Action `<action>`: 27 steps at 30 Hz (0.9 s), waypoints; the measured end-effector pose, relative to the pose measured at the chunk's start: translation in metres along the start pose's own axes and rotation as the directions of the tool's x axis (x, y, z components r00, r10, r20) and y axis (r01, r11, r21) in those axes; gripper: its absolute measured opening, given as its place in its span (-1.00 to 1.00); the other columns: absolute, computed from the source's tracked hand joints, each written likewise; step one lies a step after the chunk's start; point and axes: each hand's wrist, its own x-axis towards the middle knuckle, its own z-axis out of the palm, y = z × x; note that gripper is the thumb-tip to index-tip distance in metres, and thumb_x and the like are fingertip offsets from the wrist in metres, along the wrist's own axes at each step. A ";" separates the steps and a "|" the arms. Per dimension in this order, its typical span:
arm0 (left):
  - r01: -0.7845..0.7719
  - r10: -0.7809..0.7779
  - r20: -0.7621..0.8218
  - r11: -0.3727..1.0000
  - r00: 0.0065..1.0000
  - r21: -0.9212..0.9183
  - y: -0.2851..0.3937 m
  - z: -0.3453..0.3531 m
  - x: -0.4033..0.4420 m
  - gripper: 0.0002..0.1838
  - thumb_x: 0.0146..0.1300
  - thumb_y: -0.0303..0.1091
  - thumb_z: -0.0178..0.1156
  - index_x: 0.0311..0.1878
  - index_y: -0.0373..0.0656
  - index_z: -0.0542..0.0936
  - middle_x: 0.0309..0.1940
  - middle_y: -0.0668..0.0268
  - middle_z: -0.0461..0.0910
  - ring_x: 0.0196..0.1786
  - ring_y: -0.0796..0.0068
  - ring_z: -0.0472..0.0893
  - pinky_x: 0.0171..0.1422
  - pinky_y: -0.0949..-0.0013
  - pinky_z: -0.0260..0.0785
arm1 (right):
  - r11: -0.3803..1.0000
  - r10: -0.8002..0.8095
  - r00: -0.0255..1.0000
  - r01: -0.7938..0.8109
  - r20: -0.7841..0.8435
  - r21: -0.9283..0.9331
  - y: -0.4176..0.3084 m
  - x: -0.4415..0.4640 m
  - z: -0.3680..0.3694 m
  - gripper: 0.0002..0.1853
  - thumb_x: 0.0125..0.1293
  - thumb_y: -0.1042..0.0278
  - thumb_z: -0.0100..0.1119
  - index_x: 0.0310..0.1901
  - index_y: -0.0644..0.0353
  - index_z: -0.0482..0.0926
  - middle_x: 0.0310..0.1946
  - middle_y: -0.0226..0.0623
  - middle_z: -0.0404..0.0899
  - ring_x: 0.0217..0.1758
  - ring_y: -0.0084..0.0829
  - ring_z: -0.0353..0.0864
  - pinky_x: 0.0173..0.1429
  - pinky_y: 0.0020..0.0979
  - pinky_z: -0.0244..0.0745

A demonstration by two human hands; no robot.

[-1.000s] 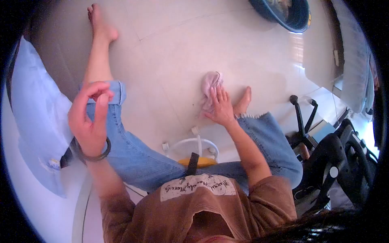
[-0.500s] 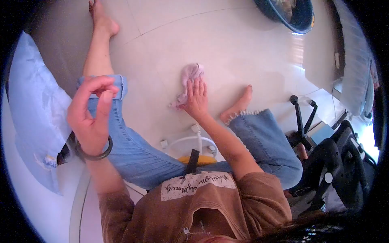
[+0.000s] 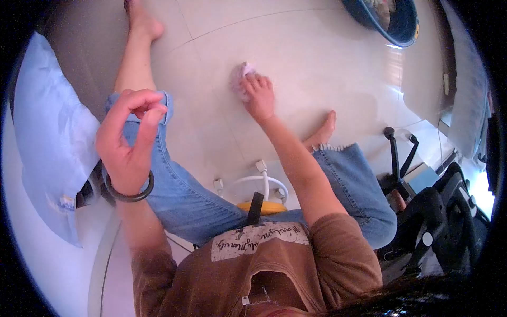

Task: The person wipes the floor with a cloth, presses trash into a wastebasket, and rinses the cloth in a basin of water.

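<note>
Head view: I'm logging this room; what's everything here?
floor: one, pale, centre
cloth: one, pale pink, on floor
basin: one, blue, upper right
stool: one, white and yellow, lower centre
chair: one, black, lower right
flat item: one, blue, beside chair
fabrics: two, pale blue, side edges
shirt: one, brown, bottom
jeans: one, blue, lower centre
bracelet: one, dark, left wrist
feet: two, upper left, centre right
left hand: one, left side
right hand: one, on cloth

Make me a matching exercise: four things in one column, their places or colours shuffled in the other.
1. cloth
2. basin
3. bangle
4. stool seat

A. around the left wrist
B. yellow
C. at the view's top edge, towards the right
D. under the fingers of the right hand

Pairs: 1-D, 2-C, 3-A, 4-B
</note>
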 end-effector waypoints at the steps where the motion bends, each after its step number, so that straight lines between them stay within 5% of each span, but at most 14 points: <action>1: -0.007 0.007 0.020 1.000 1.000 0.009 0.000 0.000 0.000 -0.87 0.29 -0.51 0.10 -0.17 -0.35 0.56 -0.31 0.23 0.56 -0.27 0.49 0.55 -0.10 0.45 0.40 | 0.998 -0.017 0.999 0.016 0.029 0.053 -0.008 -0.005 -0.001 -0.42 -0.08 0.43 0.29 0.11 0.05 0.50 0.16 -0.30 0.46 0.27 -0.18 0.36 0.39 -0.07 0.17; 3: 0.002 -0.002 -0.021 1.000 1.000 -0.006 0.001 0.004 0.002 -0.88 0.24 -0.51 0.16 -0.20 -0.34 0.57 -0.38 0.28 0.57 -0.30 0.54 0.52 -0.15 0.50 0.35 | 0.950 -0.228 0.972 0.208 0.062 0.234 -0.025 -0.034 0.031 -0.45 0.00 0.43 0.23 0.14 0.04 0.50 0.20 -0.29 0.44 0.32 -0.21 0.33 0.42 -0.09 0.18; 5: 0.020 -0.021 -0.040 0.999 0.999 -0.024 0.000 0.008 0.001 -0.89 0.22 -0.51 0.19 -0.21 -0.33 0.58 -0.41 0.31 0.58 -0.32 0.58 0.51 -0.18 0.53 0.32 | 0.921 -0.367 0.888 0.306 0.277 0.240 -0.051 -0.057 0.021 -0.51 0.13 0.38 0.12 0.17 0.05 0.48 0.23 -0.25 0.42 0.36 -0.22 0.32 0.47 -0.13 0.15; 7: 0.035 -0.037 -0.041 0.999 0.998 -0.036 0.000 0.009 0.005 -0.89 0.23 -0.50 0.19 -0.21 -0.32 0.58 -0.41 0.32 0.58 -0.32 0.59 0.50 -0.18 0.53 0.32 | 0.885 -0.430 0.880 0.368 0.199 0.285 -0.060 -0.094 0.033 -0.43 -0.02 0.44 0.22 0.14 0.09 0.51 0.14 -0.26 0.49 0.31 -0.21 0.36 0.43 -0.13 0.22; 12: 0.062 -0.062 0.000 0.996 0.998 0.058 0.001 0.011 0.010 -0.86 0.30 -0.43 0.16 -0.18 -0.30 0.59 -0.34 0.31 0.61 -0.28 0.57 0.58 -0.12 0.50 0.40 | 0.783 -0.536 0.785 0.326 0.310 0.530 -0.045 -0.166 0.035 -0.58 0.10 0.32 0.14 0.05 0.12 0.58 0.16 -0.35 0.48 0.38 -0.25 0.29 0.48 -0.14 0.14; 15: 0.003 -0.002 -0.007 0.994 1.000 0.108 -0.002 0.015 0.008 -0.84 0.34 -0.39 0.15 -0.16 -0.29 0.60 -0.33 0.31 0.64 -0.27 0.56 0.61 -0.09 0.49 0.44 | 0.658 -0.724 0.625 0.497 0.294 0.566 -0.026 -0.145 0.017 -0.64 0.12 0.30 0.13 -0.01 0.07 0.60 0.16 -0.37 0.49 0.35 -0.25 0.31 0.48 -0.14 0.14; 18: -0.073 0.079 -0.027 0.984 0.997 0.165 -0.013 0.017 0.003 -0.84 0.34 -0.39 0.16 -0.15 -0.28 0.61 -0.35 0.32 0.64 -0.28 0.58 0.61 -0.11 0.49 0.44 | 0.672 -0.708 0.649 0.498 0.278 0.549 0.006 -0.148 0.001 -0.70 0.11 0.29 0.13 -0.09 0.06 0.63 0.10 -0.37 0.51 0.29 -0.23 0.35 0.43 -0.14 0.20; 21: -0.023 0.027 -0.030 0.992 0.999 0.125 -0.007 0.020 0.011 -0.83 0.33 -0.38 0.17 -0.13 -0.27 0.62 -0.36 0.33 0.65 -0.29 0.59 0.62 -0.12 0.50 0.45 | 0.653 -0.742 0.467 0.664 0.481 0.365 0.037 -0.143 -0.049 -0.70 0.24 0.21 0.04 -0.04 0.05 0.59 0.07 -0.42 0.51 0.25 -0.28 0.38 0.39 -0.21 0.23; 24: 0.019 -0.017 -0.036 0.998 0.999 0.059 -0.004 0.022 0.015 -0.82 0.33 -0.37 0.18 -0.12 -0.27 0.63 -0.35 0.33 0.65 -0.29 0.60 0.63 -0.13 0.51 0.46 | 0.794 -0.587 0.584 0.551 0.561 0.256 0.049 -0.158 -0.081 -0.79 0.05 0.27 0.21 -0.26 0.10 0.64 -0.08 -0.42 0.55 0.15 -0.21 0.45 0.29 -0.19 0.32; 27: -0.003 0.004 -0.037 1.000 0.999 0.029 -0.004 0.027 0.019 -0.81 0.33 -0.36 0.19 -0.11 -0.27 0.63 -0.35 0.33 0.66 -0.29 0.61 0.64 -0.13 0.51 0.47 | 0.974 0.002 0.628 0.176 0.778 -0.144 0.035 -0.164 -0.073 -0.79 0.09 0.33 0.22 -0.20 0.06 0.66 -0.12 -0.34 0.58 0.04 -0.20 0.54 0.16 -0.21 0.43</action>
